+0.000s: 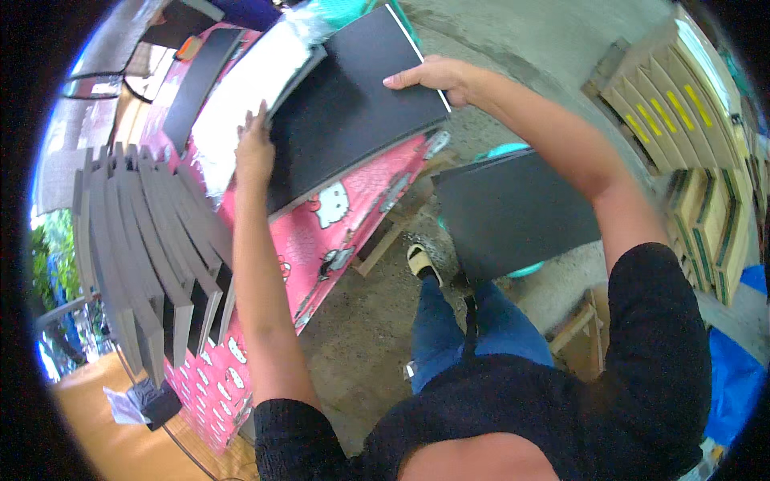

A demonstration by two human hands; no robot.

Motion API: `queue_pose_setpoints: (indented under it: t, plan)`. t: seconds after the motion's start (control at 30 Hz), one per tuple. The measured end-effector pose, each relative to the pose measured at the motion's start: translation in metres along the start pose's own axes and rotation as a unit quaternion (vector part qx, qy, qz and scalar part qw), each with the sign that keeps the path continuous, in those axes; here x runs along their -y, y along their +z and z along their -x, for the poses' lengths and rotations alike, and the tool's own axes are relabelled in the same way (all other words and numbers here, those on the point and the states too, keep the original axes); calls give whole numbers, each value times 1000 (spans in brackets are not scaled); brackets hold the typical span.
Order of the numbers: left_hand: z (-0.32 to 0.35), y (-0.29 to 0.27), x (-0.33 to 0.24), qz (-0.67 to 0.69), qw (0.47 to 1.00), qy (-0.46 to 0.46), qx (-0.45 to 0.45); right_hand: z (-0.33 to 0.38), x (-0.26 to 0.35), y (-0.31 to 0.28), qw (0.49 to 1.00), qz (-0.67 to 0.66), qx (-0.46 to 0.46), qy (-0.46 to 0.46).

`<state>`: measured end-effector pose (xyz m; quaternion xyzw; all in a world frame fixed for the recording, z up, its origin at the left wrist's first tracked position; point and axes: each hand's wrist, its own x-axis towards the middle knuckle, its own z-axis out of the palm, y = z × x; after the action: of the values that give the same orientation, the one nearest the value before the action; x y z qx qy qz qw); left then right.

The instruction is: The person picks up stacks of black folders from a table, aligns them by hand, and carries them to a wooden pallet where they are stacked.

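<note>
Nearest the camera is the person's black sleeved torso (513, 409), with blue jeans (473, 329) and 1 sandalled foot (423, 262) below it on the concrete floor (361, 321). Both forearms reach up to a black rectangular board (353, 104) lying tilted on the desk, toward 12 o'clock. The right hand (429, 76) lies flat, fingers extended, over the board's edge at 1 o'clock; the left hand (255, 148) presses open-fingered against its edge at 10 o'clock. Neither hand is closed around it.

By my judgement the board is being squared or seated on the pile under it; the next move calls for even pressure from both sides so that it does not slide down the sloping pink patterned cloth (337, 232) covering the desk.

Beside the board at 11 o'clock lies a white sheet (241, 96). At 9 o'clock grey boards (136, 232) stand fanned in a row. Another black board (513, 208) sits at 3 o'clock, and stacked cartons (682, 104) further right.

What lies under the held board is hidden, and the rim items are bent and blurred.
</note>
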<state>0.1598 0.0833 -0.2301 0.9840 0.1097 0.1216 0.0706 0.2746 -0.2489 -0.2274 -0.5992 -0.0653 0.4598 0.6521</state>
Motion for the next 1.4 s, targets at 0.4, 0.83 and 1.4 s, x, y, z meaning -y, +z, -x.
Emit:
queue_pose_setpoints:
  t: [0.4, 0.83, 1.4]
  plan:
    - [42, 17, -3, 48, 996, -72, -6, 292, -155, -169, 976, -31, -216, 16]
    - [223, 185, -240, 554, 638, -436, 309, 290, -263, -224, 926, 196, -202, 252]
    - [242, 180, -212, 600, 637, -398, 277, 279, -283, -145, 813, 294, -462, 198]
